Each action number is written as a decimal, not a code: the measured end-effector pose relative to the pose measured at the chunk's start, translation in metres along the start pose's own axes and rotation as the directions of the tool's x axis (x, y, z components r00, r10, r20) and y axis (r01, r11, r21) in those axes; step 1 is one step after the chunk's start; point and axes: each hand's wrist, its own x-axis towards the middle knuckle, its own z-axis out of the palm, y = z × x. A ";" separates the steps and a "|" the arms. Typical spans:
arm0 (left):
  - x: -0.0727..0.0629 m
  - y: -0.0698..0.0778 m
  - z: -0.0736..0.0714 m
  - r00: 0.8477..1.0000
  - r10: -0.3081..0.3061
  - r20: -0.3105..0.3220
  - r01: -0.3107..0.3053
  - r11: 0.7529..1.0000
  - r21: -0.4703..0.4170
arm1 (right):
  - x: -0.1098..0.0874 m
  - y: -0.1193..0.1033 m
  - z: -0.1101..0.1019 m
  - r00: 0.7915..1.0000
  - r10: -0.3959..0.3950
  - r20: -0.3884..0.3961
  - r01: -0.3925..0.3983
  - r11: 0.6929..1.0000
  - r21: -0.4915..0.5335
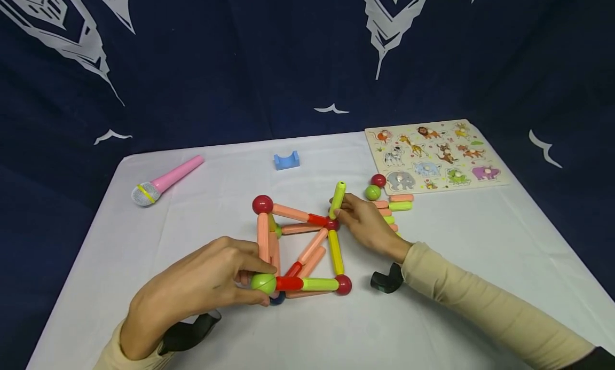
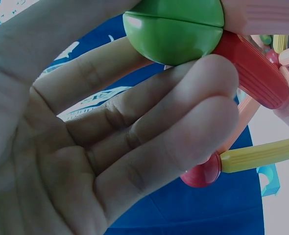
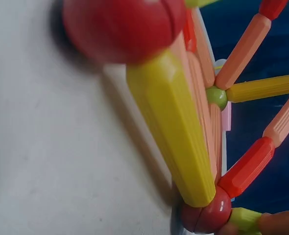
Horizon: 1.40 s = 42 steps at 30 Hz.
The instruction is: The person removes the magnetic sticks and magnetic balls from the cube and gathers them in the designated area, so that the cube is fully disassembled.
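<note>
Navy curtain [image 1: 240, 65] behind, white desk [image 1: 230, 188] below, stick-and-ball frame [image 1: 290, 213] centre stage!
Left grip [image 1: 206, 282] pinches its green ball [image 1: 262, 283] at the near-left corner; right grip [image 1: 369, 224] pinches the lime stick [image 1: 339, 196], slightly tilted, touching the far-right red ball [image 1: 332, 225].

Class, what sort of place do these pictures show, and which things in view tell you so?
Probably a toy-play table, perhaps indoors: the white tabletop bears a stick-and-ball construction and an animal puzzle board, and a dark blue patterned cloth hangs behind.
</note>
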 end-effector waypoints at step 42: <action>-0.001 0.001 0.001 1.000 0.017 -0.017 -0.017 0.999 0.030 | -0.080 0.051 -0.053 0.946 -0.317 0.063 0.285 0.727 -0.625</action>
